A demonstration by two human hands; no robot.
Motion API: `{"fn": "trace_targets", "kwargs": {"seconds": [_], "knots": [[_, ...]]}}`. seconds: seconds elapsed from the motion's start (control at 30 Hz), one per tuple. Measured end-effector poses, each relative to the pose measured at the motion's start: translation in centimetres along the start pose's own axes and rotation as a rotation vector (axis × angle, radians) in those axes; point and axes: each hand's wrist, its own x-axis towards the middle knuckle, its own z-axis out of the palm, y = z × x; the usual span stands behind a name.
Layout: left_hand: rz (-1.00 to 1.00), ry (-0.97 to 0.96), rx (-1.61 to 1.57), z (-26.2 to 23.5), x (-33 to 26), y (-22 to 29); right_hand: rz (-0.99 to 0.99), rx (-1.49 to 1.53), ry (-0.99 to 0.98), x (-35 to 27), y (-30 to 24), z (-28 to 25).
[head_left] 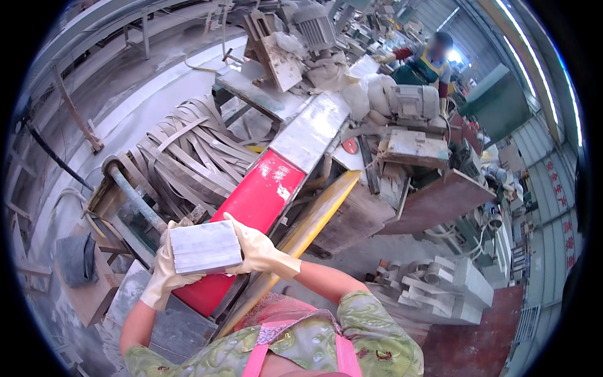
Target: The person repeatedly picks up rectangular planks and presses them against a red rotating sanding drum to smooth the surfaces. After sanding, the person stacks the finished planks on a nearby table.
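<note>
With fingers (182, 279) bent part-closed, partly hidden underneath, gripping grey block (206, 247) by both ends with left hand (162, 270) and right hand (256, 248), above red board (260, 191); can't make out underside.

The long, narrow counter (257, 195) is glossy red along its near stretch, with a pale grey, shiny section (314, 129) beyond. To its left, a dark grey cloth (76, 259) lies on a wooden box (95, 295).
</note>
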Motion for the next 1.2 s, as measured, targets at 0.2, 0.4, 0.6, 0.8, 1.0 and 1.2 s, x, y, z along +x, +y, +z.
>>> {"fn": "trace_targets", "kwargs": {"seconds": [0.2,0.4,0.6,0.8,1.0,1.2], "knots": [[-0.466,-0.224,-0.354,-3.1,1.8,3.5,0.109,0.25,-0.011,1.5,-0.7,-1.9],[-0.647,-0.227,-0.446,-6.0,4.7,15.3,0.239,0.773,0.068,-4.6,-5.2,-6.0],[-0.329,-0.586,-0.319,5.9,6.9,19.5,0.177,0.906,0.537,-21.6,-2.1,-5.0],[-0.343,-0.962,-0.57,26.7,0.0,20.6,0.526,0.899,0.946,-44.2,-1.6,-0.3],[-0.359,-1.665,-0.627,41.2,-7.8,40.8,0.799,0.759,1.555,-62.4,-5.4,6.5],[-0.188,-1.95,-0.557,50.3,-10.4,48.5,0.738,0.932,1.957,-69.7,-8.8,6.7]]}}
